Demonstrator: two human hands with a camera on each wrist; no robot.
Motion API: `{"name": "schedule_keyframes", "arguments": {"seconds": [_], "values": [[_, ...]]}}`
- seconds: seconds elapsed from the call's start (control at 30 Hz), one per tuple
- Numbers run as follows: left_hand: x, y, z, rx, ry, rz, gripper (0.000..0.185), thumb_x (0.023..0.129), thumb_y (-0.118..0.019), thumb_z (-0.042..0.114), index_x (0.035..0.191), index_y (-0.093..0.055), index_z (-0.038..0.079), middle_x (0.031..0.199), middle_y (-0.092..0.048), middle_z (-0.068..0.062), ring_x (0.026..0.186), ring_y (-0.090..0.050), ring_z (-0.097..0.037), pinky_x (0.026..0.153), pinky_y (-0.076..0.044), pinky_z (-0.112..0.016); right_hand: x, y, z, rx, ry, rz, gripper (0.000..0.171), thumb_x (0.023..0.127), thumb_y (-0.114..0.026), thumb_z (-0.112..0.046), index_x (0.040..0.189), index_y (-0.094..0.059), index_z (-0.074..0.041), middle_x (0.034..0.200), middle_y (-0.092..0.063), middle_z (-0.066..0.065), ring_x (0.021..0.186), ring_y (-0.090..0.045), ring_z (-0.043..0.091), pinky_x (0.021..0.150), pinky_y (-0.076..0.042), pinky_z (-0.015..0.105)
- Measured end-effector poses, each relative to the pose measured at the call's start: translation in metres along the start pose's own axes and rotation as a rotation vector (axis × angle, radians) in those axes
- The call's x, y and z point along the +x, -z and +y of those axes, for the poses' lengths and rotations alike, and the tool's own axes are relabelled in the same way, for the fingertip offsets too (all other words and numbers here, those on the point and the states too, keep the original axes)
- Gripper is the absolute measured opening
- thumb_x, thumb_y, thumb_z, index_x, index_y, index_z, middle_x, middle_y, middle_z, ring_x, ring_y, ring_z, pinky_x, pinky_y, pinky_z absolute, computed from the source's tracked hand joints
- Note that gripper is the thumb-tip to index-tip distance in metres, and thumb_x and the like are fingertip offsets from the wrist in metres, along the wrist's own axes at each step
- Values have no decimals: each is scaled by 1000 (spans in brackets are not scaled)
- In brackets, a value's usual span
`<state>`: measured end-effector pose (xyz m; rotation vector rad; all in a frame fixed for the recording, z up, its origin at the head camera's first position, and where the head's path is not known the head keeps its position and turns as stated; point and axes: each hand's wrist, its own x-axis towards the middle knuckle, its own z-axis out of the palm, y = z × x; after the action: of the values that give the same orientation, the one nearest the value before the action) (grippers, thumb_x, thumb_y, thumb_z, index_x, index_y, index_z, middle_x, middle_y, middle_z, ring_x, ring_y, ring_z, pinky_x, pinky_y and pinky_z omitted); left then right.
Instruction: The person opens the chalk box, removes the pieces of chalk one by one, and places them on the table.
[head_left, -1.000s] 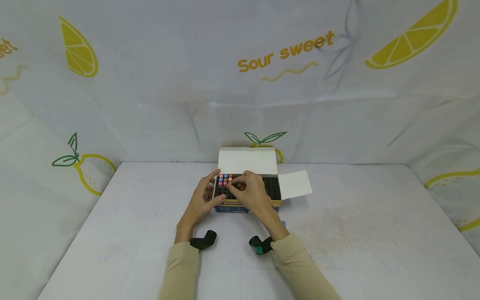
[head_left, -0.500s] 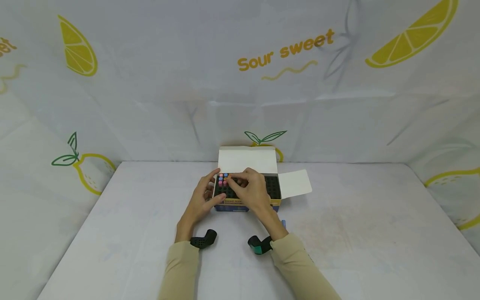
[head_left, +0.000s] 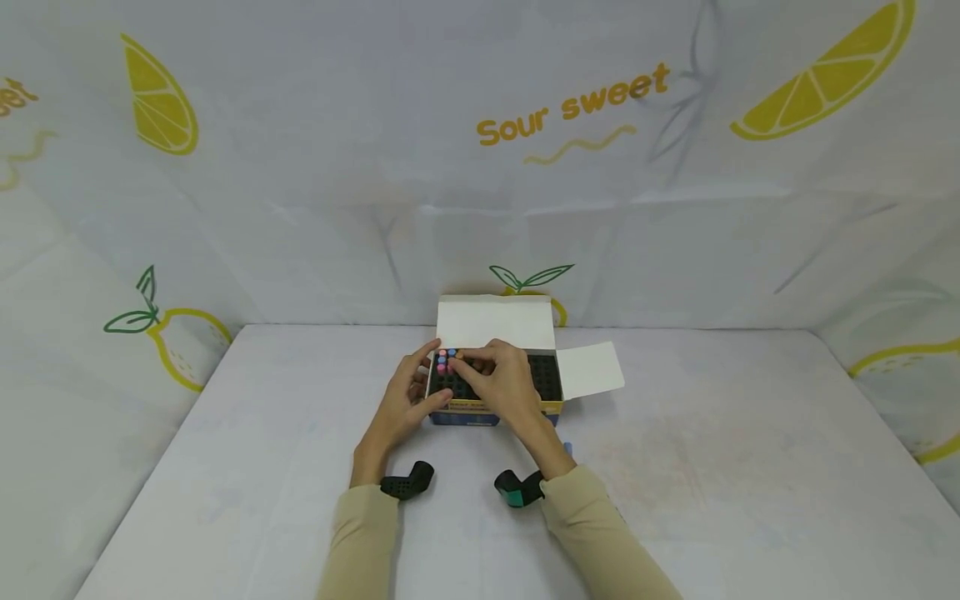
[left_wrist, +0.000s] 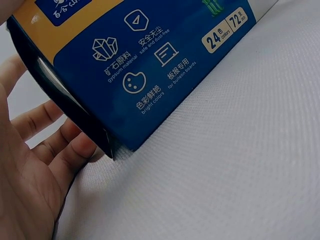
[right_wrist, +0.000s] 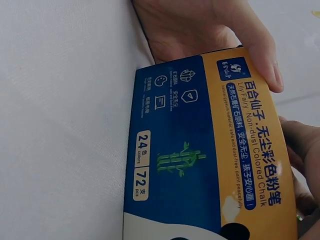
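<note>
An open chalk box [head_left: 546,385] with a blue and orange front [right_wrist: 200,150] lies in the middle of the table. Several coloured chalk sticks [head_left: 444,360] stand in its back left corner; the other black slots look bare. My left hand [head_left: 405,402] grips the box's left end, thumb on the front edge [right_wrist: 260,55] and fingers along the side [left_wrist: 55,150]. My right hand [head_left: 501,382] hovers over the box, its curled fingertips [head_left: 467,358] pinching down on a chalk stick beside the coloured tops. The pinched stick itself is hidden by the fingers.
The box's white lid [head_left: 495,322] stands up at the back and a white side flap [head_left: 592,369] sticks out to the right. A small blue thing [head_left: 567,448] lies by my right wrist. The white table [head_left: 712,467] is walled by lemon-print cloth [head_left: 570,108].
My right fingertips have crept left and back over the coloured chalks, covering more of their tops. The left hand and the box have stayed put.
</note>
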<state>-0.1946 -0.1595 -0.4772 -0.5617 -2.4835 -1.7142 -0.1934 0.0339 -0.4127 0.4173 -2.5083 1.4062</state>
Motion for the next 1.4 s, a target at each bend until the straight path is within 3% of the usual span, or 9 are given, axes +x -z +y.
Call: {"name": "schedule_keyframes", "arguments": {"seconds": [0.37,0.77,1.4], "values": [[0,-1,-1,10,5,9,75,91,-72,31,158,-39,24,127,-49,-16,92,-54,-20,75,-50,-25,2,6,-5,132,27,131,19,89,-80,-17,100,-82,-2,76,-65,13,66,-60,16,60,-46,19],[0,-2,1,4,12,5,75,91,-72,30,158,-39,24,128,-49,-17,92,-53,-21,74,-50,-25,-5,23,-19,151,30,169,17,88,-81,-20,96,-83,-5,76,-62,10,65,-57,12,60,-47,21],[-1,-1,2,23,6,7,75,91,-72,36,158,-39,25,128,-49,-18,92,-51,-21,76,-48,-25,-41,53,-18,150,13,94,14,87,-81,-18,95,-83,-7,78,-63,5,66,-56,8,60,-48,23]]}}
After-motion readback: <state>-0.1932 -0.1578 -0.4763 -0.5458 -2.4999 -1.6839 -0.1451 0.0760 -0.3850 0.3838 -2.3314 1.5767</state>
